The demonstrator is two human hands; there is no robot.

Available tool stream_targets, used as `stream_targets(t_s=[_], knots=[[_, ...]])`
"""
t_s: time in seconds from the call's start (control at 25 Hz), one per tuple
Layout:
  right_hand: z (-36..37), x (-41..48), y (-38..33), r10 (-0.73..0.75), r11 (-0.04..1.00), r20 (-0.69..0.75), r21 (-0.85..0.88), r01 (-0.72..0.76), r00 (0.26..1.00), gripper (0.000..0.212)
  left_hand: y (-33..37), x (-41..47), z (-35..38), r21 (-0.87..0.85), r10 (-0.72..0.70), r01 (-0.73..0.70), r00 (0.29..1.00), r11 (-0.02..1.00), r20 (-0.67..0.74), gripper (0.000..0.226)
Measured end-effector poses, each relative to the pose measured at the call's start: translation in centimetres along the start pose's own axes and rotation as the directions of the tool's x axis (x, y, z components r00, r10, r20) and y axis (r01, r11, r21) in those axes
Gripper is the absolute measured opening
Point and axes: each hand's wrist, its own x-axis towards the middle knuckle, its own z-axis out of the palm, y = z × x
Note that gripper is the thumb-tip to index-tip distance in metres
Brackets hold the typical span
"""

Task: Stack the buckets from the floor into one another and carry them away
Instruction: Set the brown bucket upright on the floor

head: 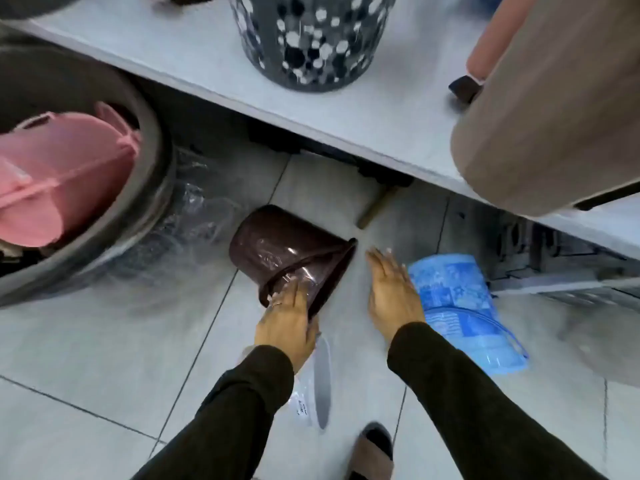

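A dark brown bucket (284, 252) in clear plastic wrap lies on its side on the tiled floor, its rim toward the lower right. My left hand (287, 322) grips it at the rim and handle. A blue patterned bucket (457, 306) lies on its side to the right. My right hand (391, 289) is flat with fingers apart, between the two buckets, its outer edge against the blue one. A pale grey rim (322, 379) shows under my left wrist; the rest of that item is hidden.
A grey shelf (346, 109) overhangs the floor, holding a dark spotted basket (311, 39) and a tan bin (554, 109). At left a large grey tub (145, 188) holds a pink bucket (59, 188). Crumpled clear plastic (197, 209) lies beside it. My sandalled foot (374, 452) stands below.
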Motion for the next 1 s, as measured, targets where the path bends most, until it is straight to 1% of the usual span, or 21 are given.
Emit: stream_targets(t_s=[0.04, 0.08, 0.16, 0.2, 0.24, 0.28, 0.32, 0.4, 0.48, 0.56, 0.6, 0.64, 0.68, 0.72, 0.76, 0.8, 0.84, 0.88, 0.92, 1.0], knots=[[1.8, 2.6, 1.0, -0.023, 1.0, 0.015, -0.017, 0.023, 1.0, 0.071, 0.0, 1.7, 2.3, -0.032, -0.079, 0.081, 0.996, 0.996, 0.051, 0.06], [2.3, 4.6, 1.3, -0.044, 0.999, 0.033, -0.013, 0.044, 0.998, 0.069, 0.0, 3.1, 3.0, -0.085, -0.145, 0.151, 0.987, 0.985, 0.067, 0.055], [3.9, 9.5, 2.2, -0.094, 0.995, 0.074, -0.029, 0.097, 0.993, 0.067, -0.3, 6.3, 5.0, -0.096, -0.218, 0.223, 0.974, 0.97, 0.063, 0.048], [5.3, 11.4, 2.6, -0.133, 0.989, 0.097, -0.045, 0.138, 0.986, 0.064, -0.2, 7.4, 6.3, -0.084, -0.21, 0.212, 0.977, 0.974, 0.028, 0.046], [6.7, 12.3, 2.8, -0.141, 0.987, 0.134, -0.064, 0.15, 0.981, 0.058, 0.0, 7.9, 7.1, -0.071, -0.195, 0.196, 0.981, 0.978, 0.021, 0.041], [7.5, 13.1, 3.1, -0.134, 0.986, 0.133, -0.079, 0.145, 0.982, 0.051, -0.1, 8.4, 7.6, -0.08, -0.198, 0.197, 0.98, 0.977, -0.006, 0.036], [7.7, 13.5, 3.1, -0.126, 0.986, 0.118, -0.096, 0.138, 0.985, 0.044, 0.1, 8.6, 7.4, -0.105, -0.213, 0.21, 0.977, 0.972, -0.015, 0.032], [7.0, 14.3, 3.2, -0.157, 0.978, 0.031, -0.135, 0.16, 0.987, 0.036, -0.5, 9.0, 6.3, -0.181, -0.238, 0.225, 0.97, 0.957, -0.051, 0.03], [5.7, 14.7, 2.8, -0.235, 0.965, -0.04, -0.126, 0.229, 0.971, 0.037, -1.7, 8.9, 4.4, -0.245, -0.263, 0.23, 0.959, 0.942, -0.109, 0.03], [4.0, 15.4, 2.2, -0.252, 0.968, -0.107, -0.028, 0.25, 0.962, 0.045, -3.5, 9.1, 2.1, -0.365, -0.3, 0.23, 0.943, 0.902, -0.147, 0.027], [3.3, 15.9, 2.1, -0.222, 0.974, -0.1, 0.027, 0.226, 0.97, 0.053, -4.8, 9.5, 1.5, -0.45, -0.342, 0.247, 0.929, 0.858, -0.143, 0.026], [2.8, 16.1, 2.0, -0.168, 0.983, -0.049, 0.064, 0.171, 0.985, 0.062, -5.9, 9.9, 1.0, -0.539, -0.393, 0.294, 0.916, 0.789, -0.077, 0.024], [2.5, 16.2, 1.9, -0.097, 0.991, 0.014, 0.091, 0.095, 0.995, 0.069, -6.9, 10.5, 0.8, -0.644, -0.44, 0.336, 0.898, 0.688, -0.002, 0.02], [2.9, 16.0, 2.1, -0.03, 0.995, 0.089, 0.095, 0.021, 0.996, 0.074, -7.7, 10.9, 1.0, -0.75, -0.494, 0.391, 0.864, 0.534, 0.098, 0.015], [3.5, 15.5, 2.2, 0.014, 0.996, 0.142, 0.084, -0.026, 0.99, 0.076, -8.5, 11.4, 1.6, -0.841, -0.518, 0.416, 0.832, 0.346, 0.198, 0.011], [4.1, 14.7, 2.2, 0.033, 0.996, 0.172, 0.076, -0.046, 0.985, 0.076, -8.9, 11.8, 1.9, -0.878, -0.536, 0.449, 0.789, 0.168, 0.301, 0.014], [4.9, 14.0, 2.2, 0.027, 0.996, 0.171, 0.075, -0.04, 0.985, 0.074, -9.5, 12.1, 2.8, -0.888, -0.556, 0.458, 0.746, 0.03, 0.366, 0.018], [5.6, 13.3, 2.0, 0.014, 0.997, 0.148, 0.079, -0.025, 0.989, 0.073, -10.0, 12.2, 3.5, -0.881, -0.573, 0.471, 0.71, -0.044, 0.409, 0.019], [6.2, 12.7, 1.7, 0.012, 0.996, 0.12, 0.084, -0.022, 0.993, 0.071, -10.4, 12.3, 4.3, -0.88, -0.583, 0.47, 0.694, -0.077, 0.422, 0.017], [7.3, 11.6, 1.1, 0.03, 0.995, 0.079, 0.093, -0.037, 0.996, 0.069, -10.8, 11.8, 5.0, -0.873, -0.605, 0.487, 0.689, -0.022, 0.399, 0.01]])
